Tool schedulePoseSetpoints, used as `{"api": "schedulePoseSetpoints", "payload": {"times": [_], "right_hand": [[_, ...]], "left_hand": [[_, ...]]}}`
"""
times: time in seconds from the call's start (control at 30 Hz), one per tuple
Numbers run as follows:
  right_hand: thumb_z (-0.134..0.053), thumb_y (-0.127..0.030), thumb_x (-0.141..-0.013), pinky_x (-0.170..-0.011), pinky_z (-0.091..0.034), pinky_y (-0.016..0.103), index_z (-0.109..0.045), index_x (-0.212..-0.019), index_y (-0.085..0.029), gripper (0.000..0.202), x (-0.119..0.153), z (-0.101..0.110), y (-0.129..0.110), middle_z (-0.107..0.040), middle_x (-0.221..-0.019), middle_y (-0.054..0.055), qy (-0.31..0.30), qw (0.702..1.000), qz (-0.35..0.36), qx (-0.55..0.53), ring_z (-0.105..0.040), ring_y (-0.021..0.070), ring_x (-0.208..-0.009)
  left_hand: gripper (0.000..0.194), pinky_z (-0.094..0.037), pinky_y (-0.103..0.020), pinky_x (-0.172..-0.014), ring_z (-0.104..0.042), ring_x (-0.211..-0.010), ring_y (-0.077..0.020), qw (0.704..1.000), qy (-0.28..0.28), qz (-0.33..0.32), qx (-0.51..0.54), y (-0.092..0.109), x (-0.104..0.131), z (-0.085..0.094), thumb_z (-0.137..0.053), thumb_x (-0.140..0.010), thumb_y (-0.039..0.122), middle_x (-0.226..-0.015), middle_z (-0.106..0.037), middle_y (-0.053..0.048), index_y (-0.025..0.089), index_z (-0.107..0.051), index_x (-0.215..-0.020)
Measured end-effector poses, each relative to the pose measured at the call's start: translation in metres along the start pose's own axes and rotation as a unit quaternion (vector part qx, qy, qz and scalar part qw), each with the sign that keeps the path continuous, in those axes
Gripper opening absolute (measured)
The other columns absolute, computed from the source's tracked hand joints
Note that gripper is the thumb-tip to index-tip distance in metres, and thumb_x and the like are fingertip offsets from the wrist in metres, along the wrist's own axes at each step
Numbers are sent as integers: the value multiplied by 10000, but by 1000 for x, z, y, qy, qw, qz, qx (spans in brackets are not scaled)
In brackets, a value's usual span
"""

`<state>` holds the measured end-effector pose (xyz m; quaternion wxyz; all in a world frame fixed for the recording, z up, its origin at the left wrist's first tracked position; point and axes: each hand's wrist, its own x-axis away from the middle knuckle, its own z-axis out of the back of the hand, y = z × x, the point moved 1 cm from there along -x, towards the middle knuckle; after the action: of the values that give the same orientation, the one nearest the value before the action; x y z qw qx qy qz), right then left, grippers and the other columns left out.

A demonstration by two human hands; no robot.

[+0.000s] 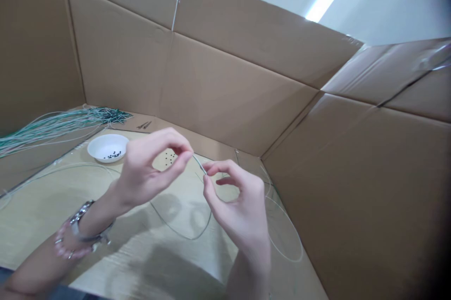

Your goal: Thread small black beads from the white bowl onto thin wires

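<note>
A thin pale green cord (pixel 199 163) runs between my two hands above the board. My left hand (pixel 151 168) pinches it between thumb and forefinger. On the other side, my right hand (pixel 239 196) holds the cord with thumb and fingertips, a short stretch away. A small dark spot shows on the cord near my right fingertips, too small to make out. A loop of cord (pixel 186 238) hangs below my hands. Behind my left hand, several small black beads (pixel 170 158) lie on the board.
A white bowl (pixel 107 146) with several black beads stands at the back left. Beyond it lies a bundle of green and white cords (pixel 70 124), near small dark pins (pixel 144 125). Cardboard walls (pixel 229 88) enclose the board (pixel 141 253). Clear line (pixel 291 260) loops at the right.
</note>
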<state>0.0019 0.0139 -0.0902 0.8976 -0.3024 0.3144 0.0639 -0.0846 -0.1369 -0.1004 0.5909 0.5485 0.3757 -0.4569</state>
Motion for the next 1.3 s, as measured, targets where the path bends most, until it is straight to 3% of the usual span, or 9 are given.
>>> {"api": "schedulePoseSetpoints", "payload": {"times": [0.1,0.17,0.27,0.37,0.47,0.73,0.9,1.1,1.3], "right_hand": [[-651,-137,-689,-696,-528,410,-638,-744,-213,95,0,7,20,-705,-769,17,-200,970,-68,123,-674,250,-776],[-720,-187,-661,-776,-505,480,-653,-966,-223,314,-3,6,30,-711,-925,67,-243,958,-73,136,-654,311,-912],[-632,-349,-808,-870,-483,418,-444,-1274,-267,509,-13,-8,33,-646,-1125,68,-157,985,-56,-48,-602,238,-1060],[-430,-384,-930,-665,-489,273,-488,-1086,-241,220,-23,-28,32,-636,-836,1,-68,973,-70,-210,-620,133,-763],[-456,-349,-923,-591,-432,225,-494,-824,-208,177,-28,-39,33,-569,-731,-22,-31,975,-71,-211,-553,97,-659],[-542,-269,-870,-568,-404,207,-513,-762,-194,134,-32,-43,40,-546,-704,-26,36,969,-50,-240,-518,85,-632],[-522,-289,-876,-520,-390,199,-495,-758,-197,152,-33,-49,38,-538,-672,-31,76,961,-47,-262,-495,76,-574],[-527,-297,-885,-519,-399,200,-517,-769,-191,157,-30,-49,34,-541,-646,-32,48,964,-36,-259,-507,77,-568],[-522,-298,-895,-545,-416,214,-530,-796,-191,146,-29,-48,33,-547,-672,-23,39,969,-24,-244,-522,89,-599]], "left_hand": [[103,-451,-194,-588,-556,-639,-77,999,8,37,-24,-7,-3,8,-604,-800,77,-686,-607,20,158,-584,-739],[98,-444,-180,-595,-547,-629,-65,996,-45,61,-39,-11,-5,8,-599,-813,99,-686,-610,28,158,-587,-736],[82,-437,-166,-608,-554,-638,-56,988,-128,83,-25,-15,-4,-2,-590,-836,131,-708,-627,25,152,-604,-758],[97,-432,-169,-603,-555,-639,-62,988,-129,89,-8,-22,-1,-16,-584,-842,141,-704,-632,11,139,-615,-750],[107,-435,-179,-610,-563,-650,-74,986,-113,119,12,-33,2,-25,-589,-838,155,-703,-638,-4,130,-624,-739],[103,-471,-178,-607,-586,-641,-85,950,-81,263,148,-47,6,-34,-645,-794,198,-685,-654,-7,137,-646,-711],[132,-479,-179,-594,-589,-631,-89,952,-63,252,160,-46,6,-34,-641,-806,230,-666,-648,-9,136,-646,-714],[104,-493,-203,-637,-609,-671,-103,968,-129,192,97,-41,1,-23,-618,-821,197,-717,-676,-24,137,-657,-746],[114,-501,-212,-619,-610,-658,-110,975,-126,167,76,-37,-1,-19,-605,-831,198,-714,-677,-34,134,-651,-750]]}}
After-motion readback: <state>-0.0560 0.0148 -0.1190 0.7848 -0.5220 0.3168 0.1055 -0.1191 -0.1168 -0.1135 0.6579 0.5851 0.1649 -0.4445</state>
